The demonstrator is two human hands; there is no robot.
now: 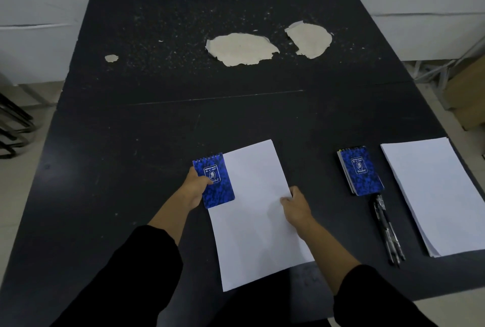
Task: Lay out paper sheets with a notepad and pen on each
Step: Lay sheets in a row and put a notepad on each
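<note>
1. Left hand [195,190] grips a blue spiral notepad [214,181], thumb on its cover, at the left edge of a white paper sheet [256,211].
2. Right hand [295,207] pinches the sheet's right edge.
3. On the black tabletop [131,143] to the right: notepad stack [360,170], black pens [387,232], paper stack [433,190].

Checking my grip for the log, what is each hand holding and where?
Left hand grips the blue notepad at its left edge. Right hand pinches the paper sheet at its right edge.
</note>
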